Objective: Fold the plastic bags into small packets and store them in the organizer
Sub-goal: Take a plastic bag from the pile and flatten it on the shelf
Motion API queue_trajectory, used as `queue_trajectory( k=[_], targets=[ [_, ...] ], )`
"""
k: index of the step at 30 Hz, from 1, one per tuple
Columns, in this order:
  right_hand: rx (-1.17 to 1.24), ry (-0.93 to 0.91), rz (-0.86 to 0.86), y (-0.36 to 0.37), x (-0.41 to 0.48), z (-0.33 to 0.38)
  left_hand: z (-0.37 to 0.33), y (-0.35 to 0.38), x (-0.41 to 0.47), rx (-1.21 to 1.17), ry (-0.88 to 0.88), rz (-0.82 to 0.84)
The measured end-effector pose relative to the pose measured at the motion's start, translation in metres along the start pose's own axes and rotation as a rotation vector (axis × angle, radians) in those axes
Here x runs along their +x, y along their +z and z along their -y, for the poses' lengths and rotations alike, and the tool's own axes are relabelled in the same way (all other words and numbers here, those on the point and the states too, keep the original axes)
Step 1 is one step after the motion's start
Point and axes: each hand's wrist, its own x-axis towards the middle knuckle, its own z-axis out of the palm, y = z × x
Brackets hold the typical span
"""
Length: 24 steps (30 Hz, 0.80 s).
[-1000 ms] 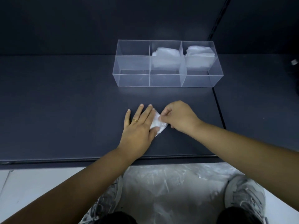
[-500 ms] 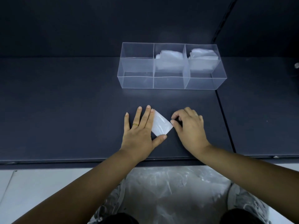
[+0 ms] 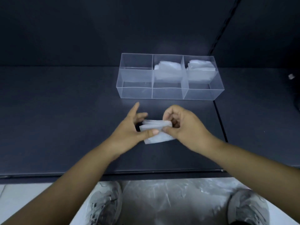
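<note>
Since half a sec ago we've lifted the small folded translucent white plastic packet (image 3: 156, 131) off the dark worktop (image 3: 65, 119); it was lying flat under our fingers. Now left hand (image 3: 129, 130) pinches its near edge w/ thumb, right hand (image 3: 183, 127) closed on its other end, both gripping it just above the surface. Clear three-compartment plastic organizer (image 3: 168, 93) sits beyond: middle & right cells hold packets, left looks empty. More crumpled plastic (image 3: 175, 200) lies on the floor, count unclear. Packet's folds are blurred.
</note>
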Motion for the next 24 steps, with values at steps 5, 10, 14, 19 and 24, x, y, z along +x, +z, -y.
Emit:
queue_trajectory(
  k=[5,10,14,19,24],
  targets=[
    [0.198,0.078,0.004,-0.030,0.014,0.006,-0.023,-0.006,0.014,-0.301,0.031,-0.018],
    [0.213,0.136,-0.187,-0.062,0.053,0.009,-0.040,-0.006,0.039,-0.220,0.225,-0.335],
    [0.201,0.147,-0.398,-0.092,0.124,0.011,-0.043,-0.006,0.057,0.596,0.492,-0.520],
    [-0.212,0.297,-0.467,-0.085,0.194,-0.012,-0.018,0.012,0.064,1.029,0.431,-0.319],
    [-0.706,0.215,-0.564,-0.073,0.206,-0.023,-0.008,0.008,0.065,1.165,0.431,-0.269]
  ],
)
